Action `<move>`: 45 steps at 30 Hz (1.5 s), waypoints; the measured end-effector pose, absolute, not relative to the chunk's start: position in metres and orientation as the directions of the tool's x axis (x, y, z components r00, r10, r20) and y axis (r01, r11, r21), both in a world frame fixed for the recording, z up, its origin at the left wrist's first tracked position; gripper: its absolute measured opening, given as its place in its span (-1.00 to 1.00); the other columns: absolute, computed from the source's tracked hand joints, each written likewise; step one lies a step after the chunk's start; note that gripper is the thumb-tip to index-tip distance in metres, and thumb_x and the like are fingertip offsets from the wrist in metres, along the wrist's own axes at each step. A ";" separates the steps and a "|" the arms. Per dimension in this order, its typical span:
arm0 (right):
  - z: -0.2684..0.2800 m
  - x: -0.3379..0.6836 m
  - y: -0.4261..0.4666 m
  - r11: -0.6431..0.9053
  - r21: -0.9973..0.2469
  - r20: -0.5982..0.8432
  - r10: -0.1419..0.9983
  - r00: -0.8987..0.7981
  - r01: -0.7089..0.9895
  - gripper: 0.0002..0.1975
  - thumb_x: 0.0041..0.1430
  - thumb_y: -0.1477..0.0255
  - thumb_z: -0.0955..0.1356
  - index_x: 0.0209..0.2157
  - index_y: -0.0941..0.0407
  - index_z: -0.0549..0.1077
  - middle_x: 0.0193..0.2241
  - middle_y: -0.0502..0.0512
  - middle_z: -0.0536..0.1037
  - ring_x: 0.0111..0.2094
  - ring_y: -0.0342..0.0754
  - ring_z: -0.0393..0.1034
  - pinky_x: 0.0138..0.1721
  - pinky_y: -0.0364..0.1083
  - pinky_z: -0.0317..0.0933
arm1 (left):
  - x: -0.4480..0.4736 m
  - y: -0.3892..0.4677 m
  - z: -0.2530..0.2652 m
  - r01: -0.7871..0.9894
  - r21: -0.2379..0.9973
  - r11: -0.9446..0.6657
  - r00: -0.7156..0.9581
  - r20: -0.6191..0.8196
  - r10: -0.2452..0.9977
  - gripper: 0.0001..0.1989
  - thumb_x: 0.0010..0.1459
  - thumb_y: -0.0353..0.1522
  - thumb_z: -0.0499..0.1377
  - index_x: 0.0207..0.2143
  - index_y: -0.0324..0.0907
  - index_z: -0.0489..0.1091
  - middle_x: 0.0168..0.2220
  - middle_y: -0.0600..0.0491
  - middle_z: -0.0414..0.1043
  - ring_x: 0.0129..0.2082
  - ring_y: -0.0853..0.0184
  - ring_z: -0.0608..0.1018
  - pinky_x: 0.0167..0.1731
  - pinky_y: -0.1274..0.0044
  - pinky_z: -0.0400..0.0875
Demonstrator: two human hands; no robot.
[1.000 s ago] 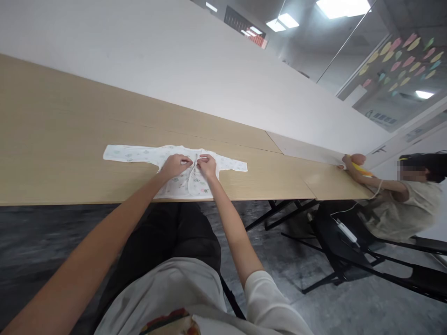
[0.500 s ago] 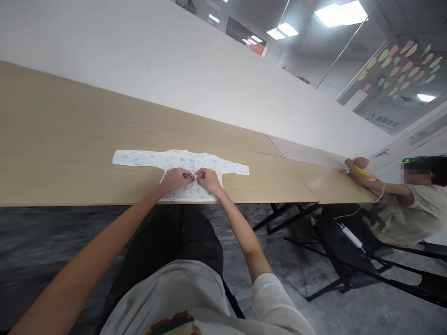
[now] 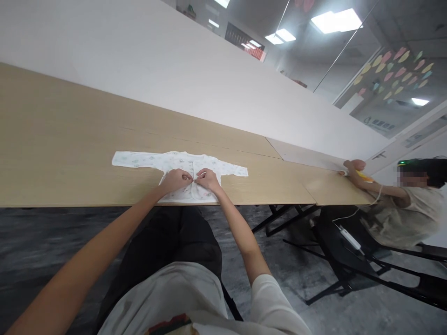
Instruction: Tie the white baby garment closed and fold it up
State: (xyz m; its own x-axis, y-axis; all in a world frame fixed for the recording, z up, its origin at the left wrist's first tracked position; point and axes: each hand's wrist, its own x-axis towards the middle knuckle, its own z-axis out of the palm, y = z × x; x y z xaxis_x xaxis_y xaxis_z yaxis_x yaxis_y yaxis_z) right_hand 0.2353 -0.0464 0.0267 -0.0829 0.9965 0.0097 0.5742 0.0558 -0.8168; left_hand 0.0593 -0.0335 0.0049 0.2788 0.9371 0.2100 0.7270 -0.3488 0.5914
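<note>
A small white baby shirt (image 3: 179, 159) with a faint print lies flat on the wooden table, its sleeves spread to both sides and its hem near the front edge. My left hand (image 3: 176, 180) pinches the cloth at the middle of the front opening. Opposite it, my right hand (image 3: 208, 179) pinches the other side of the same opening, the fingertips of both hands nearly touching. Whatever small fastening lies between the fingertips is too small to make out.
The light wooden table (image 3: 63, 135) runs along a white partition (image 3: 139, 60) with glass above. To the right, another person (image 3: 405, 200) sits holding a doll (image 3: 359, 165). A black folding chair (image 3: 345, 237) carries a white power bank-like box (image 3: 350, 238).
Both hands stay at the shirt's front, with only slight finger movement. The whole view has shifted a little.
</note>
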 end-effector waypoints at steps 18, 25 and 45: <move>0.032 0.232 -0.048 -0.044 -0.879 -0.090 0.993 -0.074 0.474 -0.89 0.17 0.48 0.41 -0.24 0.13 0.43 -0.70 -0.17 0.41 -0.65 -0.19 0.33 -0.52 -0.24 0.21 | 0.062 -0.034 0.002 0.473 0.713 -0.517 0.433 0.323 0.842 -0.73 -0.06 -0.20 0.13 -0.43 -0.08 0.60 -0.28 -0.01 0.61 -0.23 0.20 0.58 -0.10 0.43 0.45; 0.029 0.225 -0.035 0.051 -0.758 -0.008 0.996 -0.088 0.650 -0.78 0.07 0.35 0.50 -0.37 0.09 0.41 -0.70 -0.18 0.37 -0.64 -0.18 0.30 -0.46 -0.20 0.23 | 0.050 -0.031 0.001 0.550 0.735 -0.397 0.258 0.302 0.918 -0.76 -0.08 -0.28 0.06 -0.47 -0.13 0.50 -0.38 0.01 0.59 -0.32 0.21 0.56 -0.18 0.45 0.45; 0.052 0.257 -0.025 -0.033 -0.790 -0.068 0.997 -0.034 0.612 -0.77 0.03 0.54 0.47 -0.24 0.11 0.46 -0.63 -0.17 0.37 -0.60 -0.18 0.30 -0.46 -0.18 0.27 | 0.049 -0.006 0.016 0.638 0.647 -0.418 0.372 0.217 0.903 -0.69 -0.07 -0.30 0.06 -0.36 -0.10 0.57 -0.24 -0.01 0.62 -0.19 0.15 0.60 -0.11 0.44 0.45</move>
